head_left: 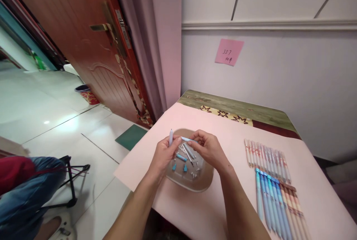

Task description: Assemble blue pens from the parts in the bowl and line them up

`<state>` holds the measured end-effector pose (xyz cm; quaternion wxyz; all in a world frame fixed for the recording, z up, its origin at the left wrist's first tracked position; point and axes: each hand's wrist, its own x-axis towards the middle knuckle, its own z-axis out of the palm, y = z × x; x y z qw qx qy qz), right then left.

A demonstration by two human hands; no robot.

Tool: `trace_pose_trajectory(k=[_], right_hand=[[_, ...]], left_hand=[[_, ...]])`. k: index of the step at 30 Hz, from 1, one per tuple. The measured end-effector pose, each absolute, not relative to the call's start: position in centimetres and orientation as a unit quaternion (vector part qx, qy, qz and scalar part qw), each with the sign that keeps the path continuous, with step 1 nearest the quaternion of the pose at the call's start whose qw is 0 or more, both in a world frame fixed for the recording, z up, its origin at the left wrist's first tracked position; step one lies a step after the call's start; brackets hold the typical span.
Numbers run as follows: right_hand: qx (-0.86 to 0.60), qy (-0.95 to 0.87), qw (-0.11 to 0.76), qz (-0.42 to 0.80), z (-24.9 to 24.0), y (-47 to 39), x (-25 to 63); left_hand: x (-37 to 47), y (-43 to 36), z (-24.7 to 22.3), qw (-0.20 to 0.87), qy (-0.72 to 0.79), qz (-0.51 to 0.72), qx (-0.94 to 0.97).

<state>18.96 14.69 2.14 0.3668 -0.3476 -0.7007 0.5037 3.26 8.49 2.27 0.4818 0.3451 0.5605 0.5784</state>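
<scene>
Both of my hands are over a beige plastic tray on the table. My left hand is closed around a pale lilac pen part that stands upright with a narrow tip. A slim light-blue pen barrel spans the gap between my two hands. The fingers of my right hand pinch its right end, while my left fingertips touch its left end. Below them in the tray lie white pen tubes, a blue pen part, small teal clips and several little white pieces.
On the table's right lie a row of see-through pens with reddish patterns, blue pens and peach-brown pens. Pink paper covers the tabletop. A wall stands behind. Left are an open door and a seated person's leg.
</scene>
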Motion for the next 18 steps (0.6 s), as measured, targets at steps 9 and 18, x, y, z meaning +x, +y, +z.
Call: trace_pose_trajectory(k=[9,18], right_hand=[[-0.354,-0.715,0.355,0.487,2.0,14.2,18.1],[-0.366,-0.657,0.394,0.528,1.4,15.4,19.5]], left_hand=[[3.2,8.5,1.9,0.552,0.497,0.592,0.313],[3.1,9.0,0.8,0.661,0.397,0.623,0.133]])
